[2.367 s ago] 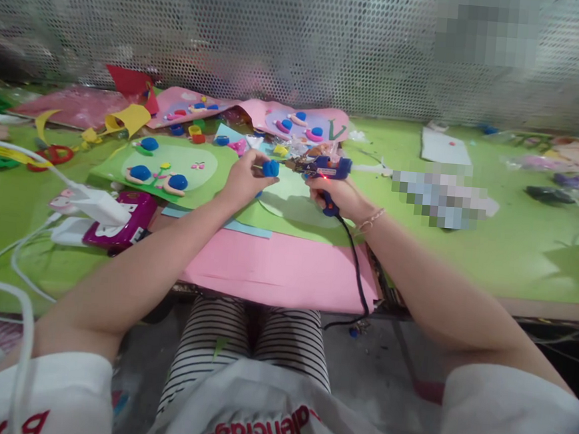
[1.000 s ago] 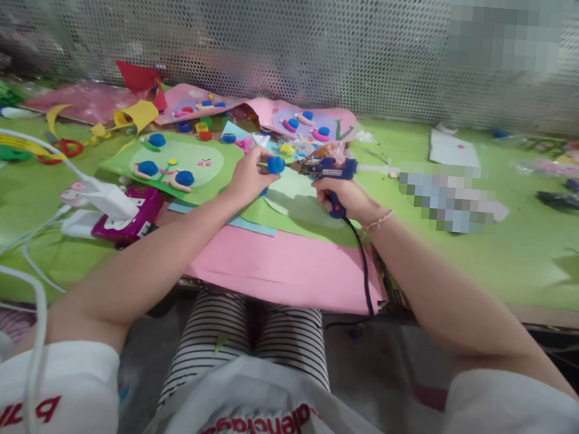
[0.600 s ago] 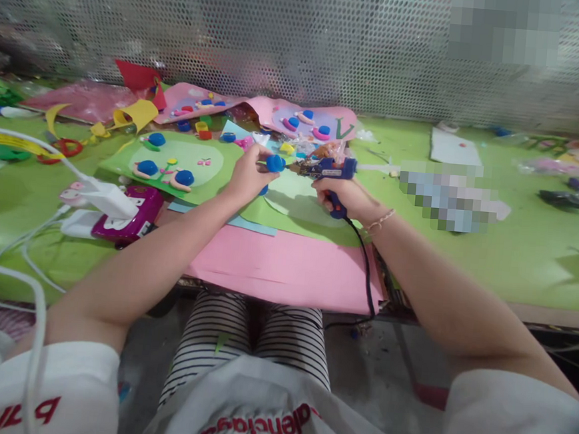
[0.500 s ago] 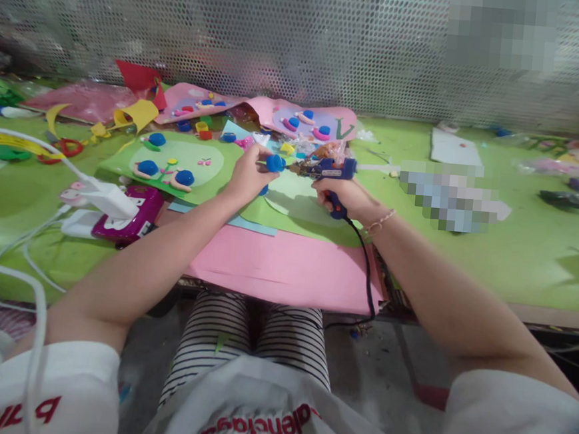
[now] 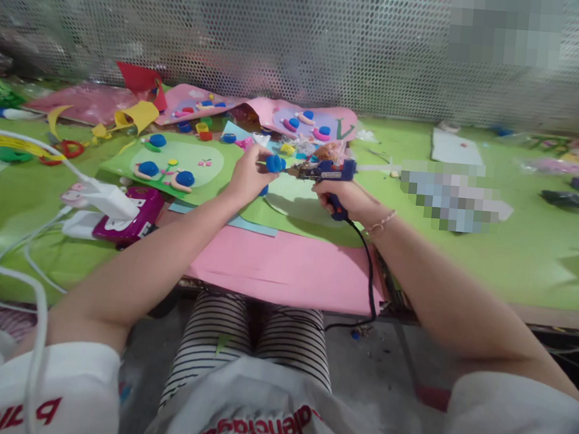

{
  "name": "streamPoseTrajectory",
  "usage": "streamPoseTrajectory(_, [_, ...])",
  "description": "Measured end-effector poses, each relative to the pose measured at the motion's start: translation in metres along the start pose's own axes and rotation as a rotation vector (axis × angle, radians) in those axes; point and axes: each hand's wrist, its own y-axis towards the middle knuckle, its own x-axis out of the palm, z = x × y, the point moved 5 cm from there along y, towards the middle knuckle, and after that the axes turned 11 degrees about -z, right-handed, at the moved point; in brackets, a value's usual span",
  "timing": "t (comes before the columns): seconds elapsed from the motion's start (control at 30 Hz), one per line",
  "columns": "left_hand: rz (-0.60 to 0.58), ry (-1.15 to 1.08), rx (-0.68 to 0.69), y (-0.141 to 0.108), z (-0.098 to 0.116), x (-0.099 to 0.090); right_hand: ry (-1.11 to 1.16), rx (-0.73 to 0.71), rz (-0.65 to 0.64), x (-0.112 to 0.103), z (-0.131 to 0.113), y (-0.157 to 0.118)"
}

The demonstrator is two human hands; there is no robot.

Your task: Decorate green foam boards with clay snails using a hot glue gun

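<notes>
Between the fingers of my left hand [image 5: 246,175] is a small rounded blue craft piece [image 5: 275,164], held above the green sheet. My right hand [image 5: 344,196] is wrapped round the handle of a dark blue hot glue gun [image 5: 337,170], and a pale glue stick [image 5: 381,167] sticks out of its back. The gun's nozzle points left and is at or very near the blue piece; whether they touch I cannot tell. Beneath both hands lies the green craft sheet [image 5: 313,227], with blue-topped figures [image 5: 183,180] and a flower on its left part.
Pink sheets [image 5: 286,265] lie under the green one at the table's front edge. A purple power strip [image 5: 142,215] with white plugs sits at left, near red-handled scissors [image 5: 67,151]. Decorated pink sheets [image 5: 265,110] lie at the back, below a perforated metal panel [image 5: 303,37]. The gun's black cord [image 5: 371,270] hangs over the edge.
Both hands, the blue piece and the glue gun stay in almost the same place. Only a slight shift of the whole view shows.
</notes>
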Motion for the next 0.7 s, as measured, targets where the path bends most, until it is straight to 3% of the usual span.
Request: streamPoseTrajectory(0.7, [-0.023,-0.008,-0.033,-0.0011,0.0004,0.0012,0.043,-0.01,-0.031,0.0027,0.0003,-0.002])
